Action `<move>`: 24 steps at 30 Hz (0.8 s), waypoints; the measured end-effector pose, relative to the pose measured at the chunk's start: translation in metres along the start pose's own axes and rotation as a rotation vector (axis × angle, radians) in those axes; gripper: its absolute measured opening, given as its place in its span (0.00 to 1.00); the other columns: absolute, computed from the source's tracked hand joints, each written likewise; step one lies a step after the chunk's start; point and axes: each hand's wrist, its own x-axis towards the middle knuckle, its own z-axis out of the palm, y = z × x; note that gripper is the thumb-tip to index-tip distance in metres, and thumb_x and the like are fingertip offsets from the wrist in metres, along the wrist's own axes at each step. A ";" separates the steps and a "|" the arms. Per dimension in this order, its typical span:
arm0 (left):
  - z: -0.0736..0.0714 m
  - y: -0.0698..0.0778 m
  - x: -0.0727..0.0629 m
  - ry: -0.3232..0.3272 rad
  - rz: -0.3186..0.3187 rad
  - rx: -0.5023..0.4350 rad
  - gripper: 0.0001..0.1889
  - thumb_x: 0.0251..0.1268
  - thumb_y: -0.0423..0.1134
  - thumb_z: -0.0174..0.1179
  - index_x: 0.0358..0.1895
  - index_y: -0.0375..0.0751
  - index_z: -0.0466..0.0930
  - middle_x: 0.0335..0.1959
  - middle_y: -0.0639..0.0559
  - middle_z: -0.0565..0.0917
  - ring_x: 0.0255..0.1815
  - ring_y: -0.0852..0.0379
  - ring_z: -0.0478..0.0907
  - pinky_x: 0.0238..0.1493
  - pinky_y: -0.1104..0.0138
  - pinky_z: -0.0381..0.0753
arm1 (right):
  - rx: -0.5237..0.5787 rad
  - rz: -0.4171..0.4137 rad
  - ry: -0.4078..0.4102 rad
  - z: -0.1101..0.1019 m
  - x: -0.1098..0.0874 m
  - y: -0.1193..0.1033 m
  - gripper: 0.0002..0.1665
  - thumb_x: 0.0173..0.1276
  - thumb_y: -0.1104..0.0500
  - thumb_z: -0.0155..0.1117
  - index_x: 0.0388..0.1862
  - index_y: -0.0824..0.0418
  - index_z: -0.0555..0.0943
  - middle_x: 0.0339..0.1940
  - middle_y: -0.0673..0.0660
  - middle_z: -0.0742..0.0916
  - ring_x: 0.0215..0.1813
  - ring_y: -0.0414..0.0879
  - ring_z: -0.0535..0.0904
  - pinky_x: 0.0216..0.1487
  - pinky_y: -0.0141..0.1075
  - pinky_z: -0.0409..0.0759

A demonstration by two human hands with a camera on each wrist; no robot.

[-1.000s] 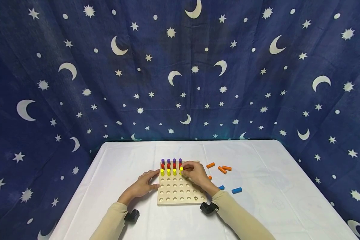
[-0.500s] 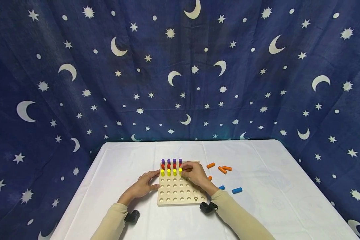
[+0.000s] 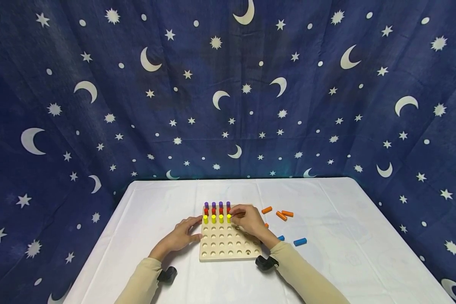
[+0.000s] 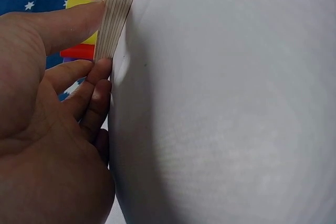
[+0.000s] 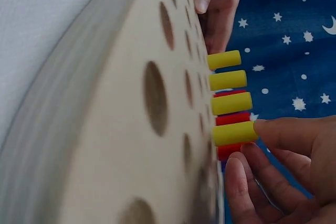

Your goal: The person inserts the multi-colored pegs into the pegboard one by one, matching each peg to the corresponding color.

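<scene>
A pale wooden pegboard [image 3: 221, 248] lies on the table, with rows of purple, red and yellow pegs upright at its far end. My right hand [image 3: 251, 220] pinches the top of the rightmost yellow peg [image 5: 235, 133] between thumb and fingertips. That peg stands in its hole, level with the other yellow pegs [image 3: 213, 219]. A red peg [image 5: 230, 151] shows just behind it. My left hand [image 3: 180, 234] rests against the board's left edge, thumb and fingers spread along the side [image 4: 118, 14], holding nothing.
Several loose orange pegs [image 3: 281, 215] lie on the white-covered table [image 3: 327, 270] right of the board. Two blue pegs [image 3: 300, 242] lie nearer. A dark blue curtain [image 3: 197, 118] with moons and stars hangs behind the table.
The rightmost yellow peg has gone down in its hole and now stands level with its row. My right hand has shifted very slightly to the right. My left hand stays put.
</scene>
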 end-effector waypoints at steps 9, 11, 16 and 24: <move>-0.001 0.001 -0.001 0.008 0.015 0.006 0.36 0.61 0.48 0.67 0.72 0.47 0.66 0.66 0.49 0.76 0.70 0.44 0.66 0.73 0.42 0.56 | 0.002 -0.060 0.002 -0.022 -0.008 -0.009 0.09 0.64 0.61 0.69 0.44 0.55 0.86 0.40 0.50 0.89 0.43 0.43 0.85 0.42 0.35 0.84; -0.001 0.002 -0.001 0.007 0.016 0.001 0.36 0.62 0.48 0.66 0.73 0.47 0.66 0.66 0.49 0.76 0.70 0.44 0.67 0.74 0.42 0.56 | -0.014 -0.079 0.015 -0.027 -0.011 -0.010 0.09 0.64 0.61 0.69 0.44 0.56 0.86 0.41 0.51 0.89 0.44 0.44 0.85 0.42 0.35 0.84; -0.001 0.003 -0.001 0.009 0.019 -0.002 0.35 0.62 0.47 0.66 0.72 0.47 0.66 0.65 0.49 0.76 0.69 0.44 0.67 0.74 0.42 0.56 | -0.041 -0.079 0.055 -0.043 -0.016 -0.012 0.10 0.64 0.62 0.70 0.44 0.58 0.86 0.41 0.52 0.90 0.45 0.44 0.85 0.42 0.33 0.84; -0.001 0.003 -0.002 0.005 0.004 -0.003 0.36 0.61 0.48 0.66 0.72 0.48 0.66 0.66 0.49 0.76 0.70 0.44 0.66 0.74 0.42 0.56 | -0.067 -0.058 0.129 -0.068 -0.019 -0.006 0.10 0.62 0.63 0.71 0.43 0.58 0.86 0.40 0.53 0.90 0.45 0.45 0.85 0.42 0.32 0.82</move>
